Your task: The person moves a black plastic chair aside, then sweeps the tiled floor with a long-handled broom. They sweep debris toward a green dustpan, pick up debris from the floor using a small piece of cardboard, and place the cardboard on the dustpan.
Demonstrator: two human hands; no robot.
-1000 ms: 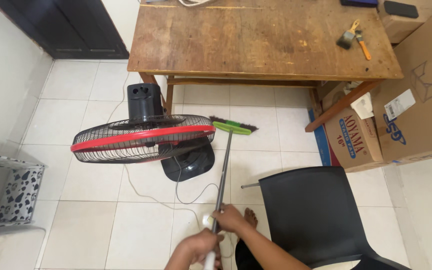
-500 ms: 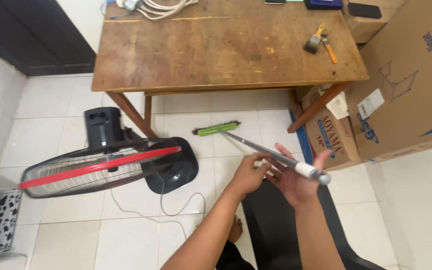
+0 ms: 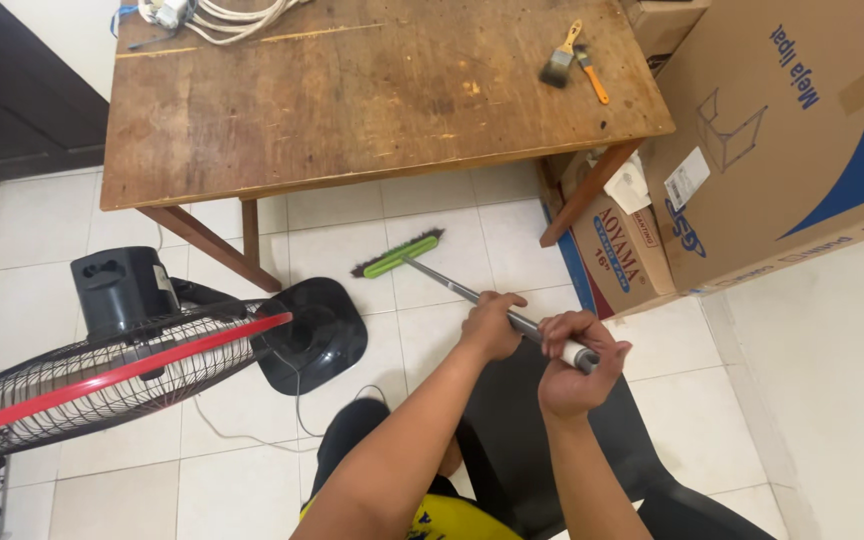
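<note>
Arms reach forward over the floor; left hand (image 3: 492,325) wraps the broom handle (image 3: 452,288), right hand (image 3: 574,362) closes tightly around its white end, near the desk (image 3: 352,90).

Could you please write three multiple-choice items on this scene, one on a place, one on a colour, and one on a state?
1. Where does the paintbrush lie?
A. on the wooden table
B. on the floor
C. on the carton

2. What colour is the broom head?
A. blue
B. green
C. yellow

3. How is the broom handle held?
A. by the left hand alone
B. by neither hand
C. by both hands

Answers:
1. A, it rests near the table's right end.
2. B, the head's bar is bright green with dark bristles, on the tiles under the table's edge.
3. C, the left hand grips mid-handle and the right hand closes round the white tip.
</note>
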